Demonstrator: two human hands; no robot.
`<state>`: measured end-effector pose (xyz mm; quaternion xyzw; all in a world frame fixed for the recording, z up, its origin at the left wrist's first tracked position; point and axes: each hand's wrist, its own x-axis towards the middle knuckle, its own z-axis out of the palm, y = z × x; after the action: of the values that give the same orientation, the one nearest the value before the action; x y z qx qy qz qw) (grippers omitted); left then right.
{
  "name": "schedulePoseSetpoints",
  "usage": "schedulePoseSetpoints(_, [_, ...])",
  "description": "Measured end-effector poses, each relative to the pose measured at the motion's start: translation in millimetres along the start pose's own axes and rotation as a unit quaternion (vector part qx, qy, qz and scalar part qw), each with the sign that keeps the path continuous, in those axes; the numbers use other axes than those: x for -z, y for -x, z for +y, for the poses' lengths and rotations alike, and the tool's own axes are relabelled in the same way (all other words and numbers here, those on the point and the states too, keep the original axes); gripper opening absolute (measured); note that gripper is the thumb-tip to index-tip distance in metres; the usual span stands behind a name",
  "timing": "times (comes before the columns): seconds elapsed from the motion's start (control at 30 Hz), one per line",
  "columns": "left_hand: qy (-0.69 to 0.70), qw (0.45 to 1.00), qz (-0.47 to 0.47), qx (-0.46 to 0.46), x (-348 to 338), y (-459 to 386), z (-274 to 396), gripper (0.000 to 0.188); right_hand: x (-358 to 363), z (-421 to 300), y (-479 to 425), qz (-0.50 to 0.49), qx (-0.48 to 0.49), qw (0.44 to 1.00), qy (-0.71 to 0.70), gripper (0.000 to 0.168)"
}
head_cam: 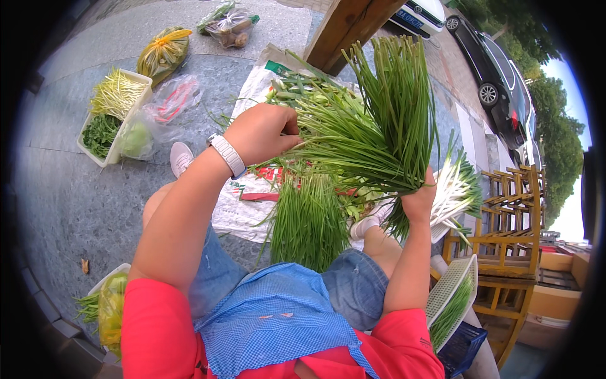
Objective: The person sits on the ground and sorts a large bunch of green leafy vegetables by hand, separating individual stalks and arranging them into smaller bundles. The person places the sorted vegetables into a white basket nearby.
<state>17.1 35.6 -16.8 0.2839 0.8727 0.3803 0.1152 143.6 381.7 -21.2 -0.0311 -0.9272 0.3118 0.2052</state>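
Note:
A big bunch of green garlic chives [402,109] is gripped near its middle by my right hand [419,196], its stems fanning up and to the left. My left hand [265,130], with a pale watch band at the wrist, has thumb and forefinger pinched at the tips of the leftward stems; whether a stem is between them is hard to tell. Below, another heap of chives [310,218] lies between my knees on a white woven sack [244,213]. Loose leaves and trimmings [326,97] are piled on the sack behind the bunch.
A white basket [142,90] of greens, plastic bags [170,102] and a yellow-tied bag [163,52] lie left. Peeled scallions [454,194], a basket of chives [454,303], a blue crate [461,348] and wooden chairs [509,246] stand right. A wooden post [352,31] rises ahead.

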Motion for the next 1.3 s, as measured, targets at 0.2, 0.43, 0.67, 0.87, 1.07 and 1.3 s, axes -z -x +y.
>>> schedulePoseSetpoints(0.2, [-0.132,0.986,-0.07,0.068,19,0,7,0.029,2,-2,-1,-0.002,0.005,1.0,0.0,0.042])
schedulePoseSetpoints(0.43, [-0.104,0.986,0.128,0.033,15,-8,-27,0.028,2,-7,2,-0.017,0.022,1.0,0.002,0.045])
schedulePoseSetpoints(0.67, [-0.119,0.991,0.054,-0.043,-17,-18,-24,0.023,3,-2,6,-0.04,0.01,0.999,-0.015,0.044])
schedulePoseSetpoints(0.87, [-0.195,0.975,0.1,-0.031,-13,-19,-29,0.012,8,-5,6,-0.029,0.002,0.999,-0.036,0.043])
schedulePoseSetpoints(1.07, [-0.174,0.98,0.097,0.019,-3,-17,-34,0.019,16,12,9,-0.019,-0.005,0.999,-0.03,0.039])
schedulePoseSetpoints(1.3, [-0.036,0.997,0.055,-0.043,-15,-15,-22,0.027,15,12,11,-0.018,0.007,1.0,0.02,0.033])
